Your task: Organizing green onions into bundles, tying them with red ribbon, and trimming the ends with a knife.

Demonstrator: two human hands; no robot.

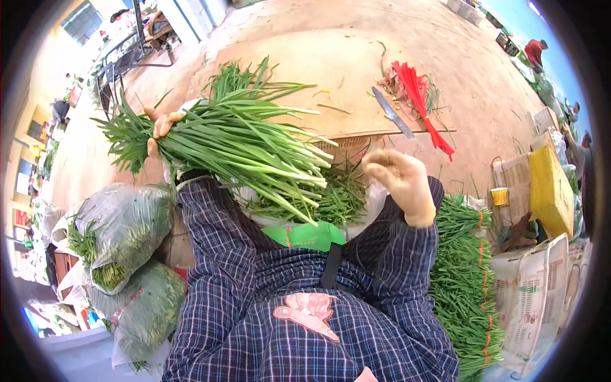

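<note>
My left hand (164, 128), in a pale glove, is wrapped round a thick bunch of garlic chives (235, 137). Its leafy tips stick out to the left, and the pale stalk ends fan out to the right over my lap. To the right of those ends is my right hand (404, 184), also gloved, raised apart from the bunch with fingers curled together. Slight blur hides whether anything small is between them. Below the bunch, loose green leaves (340, 197) lie in a container between my legs.
Ahead, a wooden board (324, 121) bears more chives (238, 79), a knife (391, 112) and red ties (417, 95). Tied bundles (461, 286) are stacked on my right, beside white crates (531, 293) and a yellow box (551, 191). Filled plastic bags (137, 223) stand on my left.
</note>
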